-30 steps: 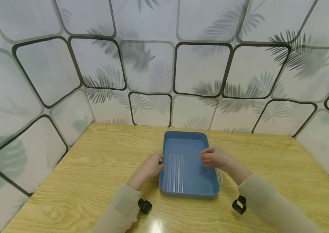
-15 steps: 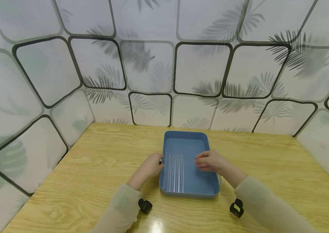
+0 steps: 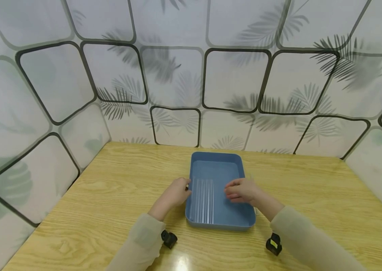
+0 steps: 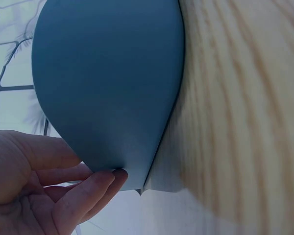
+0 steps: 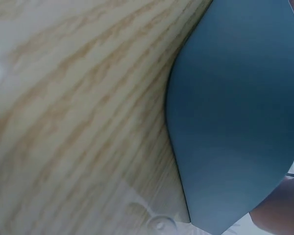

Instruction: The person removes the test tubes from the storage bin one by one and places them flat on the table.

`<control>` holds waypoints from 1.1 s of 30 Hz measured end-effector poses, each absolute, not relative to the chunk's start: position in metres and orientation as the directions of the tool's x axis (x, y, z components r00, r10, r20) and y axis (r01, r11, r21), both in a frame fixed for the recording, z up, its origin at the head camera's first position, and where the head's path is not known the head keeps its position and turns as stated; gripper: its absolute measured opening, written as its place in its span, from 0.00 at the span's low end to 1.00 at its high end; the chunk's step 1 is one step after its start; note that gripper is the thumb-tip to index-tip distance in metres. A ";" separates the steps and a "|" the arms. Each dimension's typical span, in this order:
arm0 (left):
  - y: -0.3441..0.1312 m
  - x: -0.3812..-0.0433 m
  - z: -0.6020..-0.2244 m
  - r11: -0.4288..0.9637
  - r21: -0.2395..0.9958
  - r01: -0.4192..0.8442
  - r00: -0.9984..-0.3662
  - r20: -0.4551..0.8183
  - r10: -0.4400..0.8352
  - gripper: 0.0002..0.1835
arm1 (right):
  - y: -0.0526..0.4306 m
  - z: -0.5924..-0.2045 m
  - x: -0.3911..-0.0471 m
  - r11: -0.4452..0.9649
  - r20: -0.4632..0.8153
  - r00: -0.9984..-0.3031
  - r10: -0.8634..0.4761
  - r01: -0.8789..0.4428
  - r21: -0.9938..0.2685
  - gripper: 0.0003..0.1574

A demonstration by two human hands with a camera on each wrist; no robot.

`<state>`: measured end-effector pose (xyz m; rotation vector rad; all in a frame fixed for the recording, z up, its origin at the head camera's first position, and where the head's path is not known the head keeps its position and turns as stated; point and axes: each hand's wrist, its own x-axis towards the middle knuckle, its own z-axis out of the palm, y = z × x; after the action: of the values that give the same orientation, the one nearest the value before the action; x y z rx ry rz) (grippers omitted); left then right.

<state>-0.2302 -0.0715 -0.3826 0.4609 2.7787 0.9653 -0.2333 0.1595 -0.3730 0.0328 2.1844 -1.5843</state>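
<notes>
A shallow blue tray (image 3: 225, 167) lies on the table in the head view. Several clear, slender tubes (image 3: 204, 201) lie side by side in its left half. My left hand (image 3: 178, 192) grips the tray's left wall; in the left wrist view its fingertips (image 4: 118, 177) press the outer face while another part of the hand passes behind the rim. Over the tray's right half, my right hand (image 3: 241, 190) reaches across the right wall with fingers bent together. I cannot tell whether they pinch something clear. The right wrist view shows mostly the tray's outer wall (image 5: 235, 112), hiding the fingertips.
Just right of the tray, a clear tube (image 3: 256, 211) lies on the wooden table (image 3: 137, 169), partly hidden by the right forearm. A clear round end (image 5: 160, 225) shows on the tabletop in the right wrist view. Patterned fabric walls (image 3: 174, 82) enclose the table's back and sides.
My right hand has moved left and nearer to me, from over the tray's right wall to farther over its inside. The left hand and tray have stayed in place.
</notes>
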 end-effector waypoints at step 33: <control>-0.071 -0.228 -0.378 0.748 0.613 0.255 -0.937 -0.034 0.347 0.21 | 0.144 -0.389 -0.231 0.411 -0.413 -0.878 -0.243 0.292 -0.863 0.20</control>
<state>-0.2280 -0.0711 -0.3780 0.4849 2.7994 0.9506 -0.2309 0.1436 -0.3885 0.0418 2.1899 -1.4793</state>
